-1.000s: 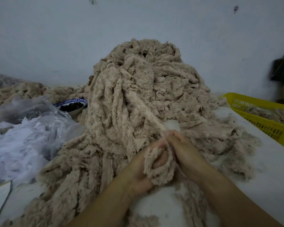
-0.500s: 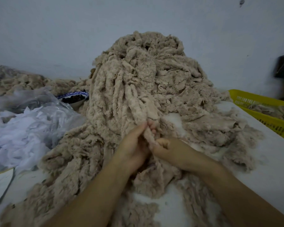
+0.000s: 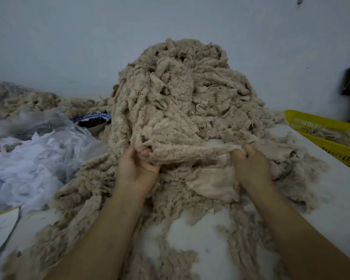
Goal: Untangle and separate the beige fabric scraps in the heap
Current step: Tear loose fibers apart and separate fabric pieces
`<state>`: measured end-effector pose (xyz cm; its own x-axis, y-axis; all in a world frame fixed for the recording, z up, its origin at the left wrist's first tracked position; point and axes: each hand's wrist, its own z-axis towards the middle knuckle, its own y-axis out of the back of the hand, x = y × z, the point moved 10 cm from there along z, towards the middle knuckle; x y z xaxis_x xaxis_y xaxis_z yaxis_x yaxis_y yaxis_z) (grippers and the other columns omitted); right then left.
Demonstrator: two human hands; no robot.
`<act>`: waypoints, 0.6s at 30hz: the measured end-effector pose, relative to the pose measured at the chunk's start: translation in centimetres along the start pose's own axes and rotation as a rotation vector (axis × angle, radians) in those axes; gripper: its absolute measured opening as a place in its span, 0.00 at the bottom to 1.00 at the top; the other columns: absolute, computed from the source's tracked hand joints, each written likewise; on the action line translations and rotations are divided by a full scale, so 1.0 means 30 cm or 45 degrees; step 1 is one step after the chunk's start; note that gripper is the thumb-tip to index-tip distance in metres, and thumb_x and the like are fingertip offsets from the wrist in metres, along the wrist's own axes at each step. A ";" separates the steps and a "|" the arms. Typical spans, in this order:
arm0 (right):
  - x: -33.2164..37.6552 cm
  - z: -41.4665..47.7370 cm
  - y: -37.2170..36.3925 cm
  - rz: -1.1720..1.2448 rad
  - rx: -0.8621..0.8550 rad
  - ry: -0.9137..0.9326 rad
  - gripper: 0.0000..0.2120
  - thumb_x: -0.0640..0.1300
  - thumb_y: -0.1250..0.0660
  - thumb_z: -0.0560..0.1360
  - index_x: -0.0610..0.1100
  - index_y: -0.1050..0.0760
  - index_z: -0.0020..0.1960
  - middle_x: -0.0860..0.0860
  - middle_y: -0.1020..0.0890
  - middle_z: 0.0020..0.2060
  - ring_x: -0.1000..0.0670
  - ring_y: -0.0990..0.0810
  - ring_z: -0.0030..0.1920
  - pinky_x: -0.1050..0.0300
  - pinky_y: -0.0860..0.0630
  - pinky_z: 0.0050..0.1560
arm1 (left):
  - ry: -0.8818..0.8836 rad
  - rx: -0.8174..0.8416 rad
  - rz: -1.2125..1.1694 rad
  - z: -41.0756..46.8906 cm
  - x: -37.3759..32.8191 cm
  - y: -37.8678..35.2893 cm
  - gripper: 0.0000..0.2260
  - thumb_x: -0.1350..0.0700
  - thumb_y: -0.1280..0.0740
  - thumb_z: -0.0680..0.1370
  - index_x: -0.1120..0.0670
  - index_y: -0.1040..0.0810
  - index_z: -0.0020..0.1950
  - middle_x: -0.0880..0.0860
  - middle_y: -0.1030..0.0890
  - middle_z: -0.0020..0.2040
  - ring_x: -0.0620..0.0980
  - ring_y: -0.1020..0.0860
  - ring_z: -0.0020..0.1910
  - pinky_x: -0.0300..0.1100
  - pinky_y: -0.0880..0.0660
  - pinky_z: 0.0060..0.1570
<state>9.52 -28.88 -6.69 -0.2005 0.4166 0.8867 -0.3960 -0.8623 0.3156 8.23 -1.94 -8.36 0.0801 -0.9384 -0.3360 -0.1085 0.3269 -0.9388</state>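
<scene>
A tall heap of tangled beige fabric scraps (image 3: 182,93) rises in the middle of a white table (image 3: 335,199), with loose scraps spread around its foot. My left hand (image 3: 136,168) grips one end of a fluffy beige scrap (image 3: 190,152) at the heap's front. My right hand (image 3: 249,164) pinches the other end of that same scrap, which is stretched sideways between the two hands. Fingertips of both hands are partly buried in the fabric. A flat smooth beige piece (image 3: 212,184) lies just below the stretched scrap.
A pile of white fabric under clear plastic (image 3: 34,154) fills the left side. A blue-and-white bowl (image 3: 93,122) with dark contents sits behind it. A yellow plastic basket (image 3: 327,136) holding beige scraps stands at the right. More beige scraps (image 3: 28,100) lie against the wall.
My hands, close together at the heap's front before, have moved apart sideways and now stretch one scrap wide between them. The small clump held a second ago is gone from my left hand.
</scene>
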 end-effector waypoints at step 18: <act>0.126 -0.117 -0.220 0.235 0.519 0.189 0.11 0.67 0.38 0.74 0.67 0.31 0.54 0.71 0.23 0.46 0.75 0.25 0.46 0.76 0.30 0.42 | 0.171 0.336 1.116 -0.079 0.227 -0.035 0.17 0.54 0.29 0.75 0.58 0.19 0.62 0.59 0.16 0.58 0.55 0.17 0.57 0.45 0.19 0.53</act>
<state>8.24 -20.61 -6.62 -0.3721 0.2569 0.8920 0.0362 -0.9562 0.2905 6.54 -8.93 -9.49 -0.0413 -0.3430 -0.9384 0.1549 0.9257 -0.3452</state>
